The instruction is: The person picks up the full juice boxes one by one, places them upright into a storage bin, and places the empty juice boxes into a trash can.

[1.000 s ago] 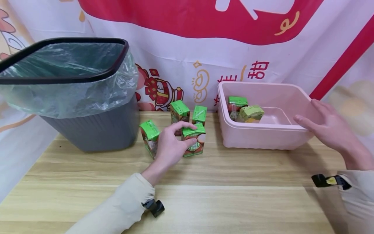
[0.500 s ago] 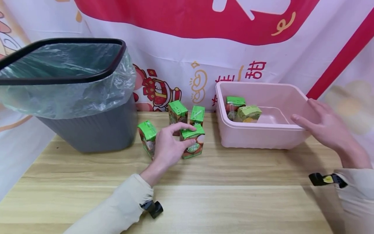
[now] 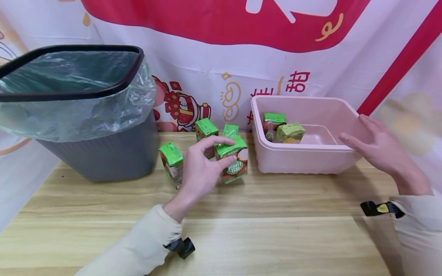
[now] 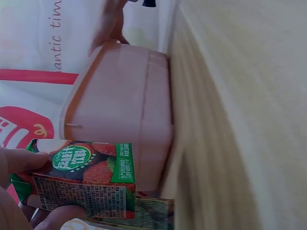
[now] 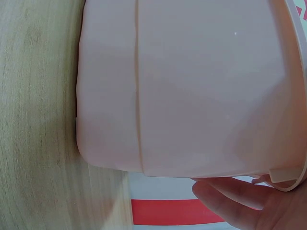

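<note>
My left hand [image 3: 202, 168] grips a green-topped juice box [image 3: 237, 165] between thumb and fingers, slightly above the table. In the left wrist view the box [image 4: 91, 172] shows red fruit and a green label. Three similar cartons stand around that hand: one juice box [image 3: 171, 155] to its left, another juice box [image 3: 207, 127] behind, and a third juice box [image 3: 230, 130] partly hidden by the held one. At right, my right hand [image 3: 383, 153] holds the rim of a pink plastic bin [image 3: 304, 163], thumb over the inner side, fingers [image 5: 225, 203] along the outside.
Inside the pink bin, at its left end, lie a green-topped carton [image 3: 274, 119] and a paler yellow-green carton [image 3: 291, 131]. A grey trash can [image 3: 103, 159] with a clear liner stands at the left. A printed cloth [image 3: 193, 46] hangs behind the wooden table [image 3: 269, 241].
My left hand has lifted the juice box off the table and shifted it slightly right. My right hand stays at the bin's rim. The whole view has drifted a little.
</note>
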Available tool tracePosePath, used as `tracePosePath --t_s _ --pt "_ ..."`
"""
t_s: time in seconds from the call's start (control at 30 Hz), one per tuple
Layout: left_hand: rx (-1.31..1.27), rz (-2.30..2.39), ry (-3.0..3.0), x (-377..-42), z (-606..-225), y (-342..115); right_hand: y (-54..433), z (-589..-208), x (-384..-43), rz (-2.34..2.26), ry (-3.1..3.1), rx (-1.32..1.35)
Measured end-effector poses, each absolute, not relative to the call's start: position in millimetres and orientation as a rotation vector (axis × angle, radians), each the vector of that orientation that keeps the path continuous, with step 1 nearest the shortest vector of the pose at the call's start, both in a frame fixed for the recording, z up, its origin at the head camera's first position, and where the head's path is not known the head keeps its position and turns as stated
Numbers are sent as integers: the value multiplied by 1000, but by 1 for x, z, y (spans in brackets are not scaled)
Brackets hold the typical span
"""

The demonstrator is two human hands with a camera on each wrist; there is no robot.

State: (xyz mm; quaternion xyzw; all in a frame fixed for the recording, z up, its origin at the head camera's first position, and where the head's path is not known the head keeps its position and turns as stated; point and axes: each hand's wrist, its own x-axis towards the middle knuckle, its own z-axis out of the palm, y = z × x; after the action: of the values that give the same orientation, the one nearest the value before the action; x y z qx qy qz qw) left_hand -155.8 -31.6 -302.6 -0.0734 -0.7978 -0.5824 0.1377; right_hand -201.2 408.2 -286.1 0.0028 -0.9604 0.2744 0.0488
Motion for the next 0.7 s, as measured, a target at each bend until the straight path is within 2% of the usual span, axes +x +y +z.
tracePosePath --t_s 0.7 --pt "-363 -1636 -2131 -178 -227 -14 410 -284 -200 838 -2961 4"
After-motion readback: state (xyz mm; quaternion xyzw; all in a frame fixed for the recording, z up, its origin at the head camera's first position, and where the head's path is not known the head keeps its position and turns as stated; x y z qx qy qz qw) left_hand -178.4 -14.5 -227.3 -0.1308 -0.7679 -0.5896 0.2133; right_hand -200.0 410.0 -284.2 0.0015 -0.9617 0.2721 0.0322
